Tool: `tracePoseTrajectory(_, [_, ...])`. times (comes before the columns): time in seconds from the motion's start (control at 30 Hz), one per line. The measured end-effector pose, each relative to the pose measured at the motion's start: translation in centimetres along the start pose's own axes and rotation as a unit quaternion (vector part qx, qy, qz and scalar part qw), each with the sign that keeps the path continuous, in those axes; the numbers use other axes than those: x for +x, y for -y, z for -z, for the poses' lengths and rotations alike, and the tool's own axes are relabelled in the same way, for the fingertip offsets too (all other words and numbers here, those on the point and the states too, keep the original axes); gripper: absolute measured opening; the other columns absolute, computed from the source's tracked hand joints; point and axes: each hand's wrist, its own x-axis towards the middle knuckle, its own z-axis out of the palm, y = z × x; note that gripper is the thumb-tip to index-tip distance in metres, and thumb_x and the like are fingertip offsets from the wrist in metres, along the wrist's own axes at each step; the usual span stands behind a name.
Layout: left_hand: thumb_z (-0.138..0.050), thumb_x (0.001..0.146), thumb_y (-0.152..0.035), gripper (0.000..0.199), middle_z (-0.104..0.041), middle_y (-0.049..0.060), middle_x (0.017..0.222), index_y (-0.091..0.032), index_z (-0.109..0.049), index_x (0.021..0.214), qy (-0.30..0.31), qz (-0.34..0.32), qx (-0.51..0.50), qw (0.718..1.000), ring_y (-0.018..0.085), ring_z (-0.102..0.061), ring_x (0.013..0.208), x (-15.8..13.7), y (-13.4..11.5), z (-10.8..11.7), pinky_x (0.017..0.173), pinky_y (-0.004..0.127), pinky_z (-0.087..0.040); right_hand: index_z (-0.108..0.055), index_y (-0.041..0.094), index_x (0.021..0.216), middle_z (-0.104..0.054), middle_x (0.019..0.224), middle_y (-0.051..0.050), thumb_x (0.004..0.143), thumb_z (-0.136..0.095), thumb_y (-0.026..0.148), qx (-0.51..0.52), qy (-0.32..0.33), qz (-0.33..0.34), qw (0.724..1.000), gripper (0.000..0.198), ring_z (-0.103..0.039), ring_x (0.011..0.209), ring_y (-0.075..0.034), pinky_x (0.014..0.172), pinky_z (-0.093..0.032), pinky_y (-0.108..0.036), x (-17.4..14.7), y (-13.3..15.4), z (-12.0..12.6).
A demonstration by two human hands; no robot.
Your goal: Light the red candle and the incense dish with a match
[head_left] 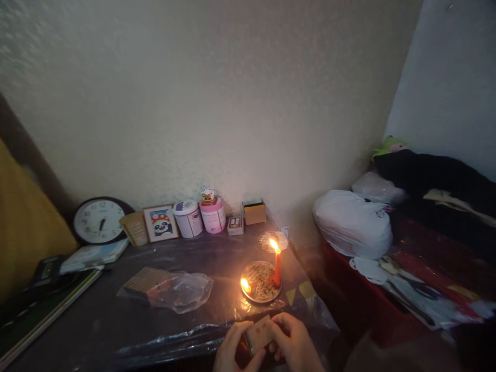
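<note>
Both hands, left [232,347] and right [296,343], closed on small box [259,333], probably matchbox; lit candle [277,266] on plate [248,295] beyond.

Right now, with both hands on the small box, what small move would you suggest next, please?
Probably ease the matchbox shut and set it down away from the plate: the red candle already burns, and both hands, left hand and right hand, hold it near the flames.

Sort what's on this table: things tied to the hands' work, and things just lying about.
In use: small cardboard matchbox held by left hand and right hand; lit red candle; round patterned metal plate.
Lying about: round wall clock; framed panda picture; clear plastic bag.
</note>
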Motion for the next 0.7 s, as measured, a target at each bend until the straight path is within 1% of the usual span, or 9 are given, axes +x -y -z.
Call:
tracePoseTrajectory(0.13, [-0.069,0.066,-0.025,0.029,-0.070,0.003,0.082,-0.022,-0.066,0.095,0.002,0.054,0.005,0.999,0.022,-0.062,0.075,0.1,0.0,0.2,0.068,0.031,-0.046,-0.054,0.016,0.078,-0.050,0.045,0.007,0.072,-0.059,0.048,0.006,-0.044,0.014,0.999,0.033,-0.045,0.039,-0.009,0.039,-0.034,-0.020,0.1,0.1,0.1])
tracePoseTrajectory(0.2, [-0.068,0.066,-0.025,0.027,-0.069,0.002,0.078,-0.022,-0.067,0.093,0.012,0.060,-0.002,0.998,0.022,-0.062,0.073,0.2,-0.2,0.4,0.066,0.030,-0.046,-0.054,0.016,0.087,-0.052,0.048,0.006,0.072,-0.059,0.049,0.013,-0.054,0.018,0.998,0.037,-0.048,0.039,-0.011,0.039,-0.037,-0.021,-0.1,0.3,0.1])
tracePoseTrajectory(0.23, [-0.069,0.066,-0.025,0.027,-0.068,0.002,0.079,-0.022,-0.067,0.092,0.013,0.063,-0.005,0.998,0.022,-0.062,0.073,0.2,-0.2,0.5,0.068,0.031,-0.046,-0.054,0.015,0.094,-0.056,0.053,0.004,0.074,-0.058,0.048,0.013,-0.050,0.021,0.998,0.039,-0.050,0.042,-0.012,0.040,-0.039,-0.022,-0.2,0.5,0.1])
tracePoseTrajectory(0.33, [-0.070,0.064,-0.025,0.028,-0.069,0.003,0.082,-0.021,-0.068,0.092,0.017,0.075,-0.013,0.997,0.023,-0.063,0.077,0.5,-0.4,0.8,0.073,0.033,-0.046,-0.053,0.015,0.113,-0.066,0.086,-0.005,0.077,-0.058,0.037,-0.009,0.005,0.056,0.998,0.043,-0.062,0.063,-0.016,0.052,-0.048,-0.025,-0.7,1.5,0.6])
tracePoseTrajectory(0.4, [-0.070,0.065,-0.026,0.028,-0.071,0.004,0.083,-0.021,-0.068,0.092,0.034,0.087,-0.020,0.995,0.023,-0.063,0.078,0.6,-0.5,1.1,0.074,0.033,-0.046,-0.057,0.019,0.114,-0.064,0.103,-0.006,0.072,-0.062,0.024,-0.045,0.057,0.105,0.992,0.042,-0.062,0.081,-0.018,0.062,-0.050,-0.025,-1.0,2.4,1.2])
tracePoseTrajectory(0.47, [-0.069,0.065,-0.027,0.029,-0.071,0.005,0.082,-0.020,-0.068,0.093,0.053,0.103,-0.037,0.993,0.022,-0.063,0.074,0.7,-0.5,1.2,0.069,0.031,-0.046,-0.063,0.022,0.108,-0.062,0.106,-0.004,0.065,-0.065,0.013,-0.082,0.104,0.146,0.980,0.044,-0.060,0.084,-0.018,0.063,-0.048,-0.022,-1.4,3.4,1.7])
tracePoseTrajectory(0.53, [-0.070,0.065,-0.028,0.030,-0.071,0.005,0.086,-0.019,-0.068,0.094,0.058,0.116,-0.074,0.989,0.022,-0.063,0.076,0.7,-0.3,1.2,0.068,0.030,-0.047,-0.066,0.023,0.104,-0.062,0.104,-0.002,0.062,-0.064,0.009,-0.104,0.136,0.158,0.972,0.044,-0.059,0.079,-0.015,0.060,-0.046,-0.021,-1.6,4.0,2.1])
tracePoseTrajectory(0.6, [-0.071,0.064,-0.030,0.033,-0.071,0.006,0.086,-0.018,-0.067,0.094,0.063,0.135,-0.134,0.980,0.023,-0.063,0.077,0.6,-0.1,1.1,0.069,0.031,-0.047,-0.068,0.023,0.102,-0.063,0.100,-0.002,0.064,-0.063,0.009,-0.109,0.153,0.150,0.971,0.041,-0.058,0.075,-0.014,0.060,-0.046,-0.020,-1.7,4.3,2.3])
tracePoseTrajectory(0.7, [-0.075,0.062,-0.035,0.036,-0.070,0.005,0.081,-0.018,-0.067,0.093,0.069,0.169,-0.204,0.962,0.022,-0.062,0.072,0.7,0.1,1.2,0.064,0.031,-0.048,-0.069,0.022,0.100,-0.064,0.099,-0.003,0.065,-0.066,0.013,-0.105,0.151,0.141,0.973,0.036,-0.059,0.081,-0.017,0.063,-0.047,-0.021,-1.4,4.2,2.6])
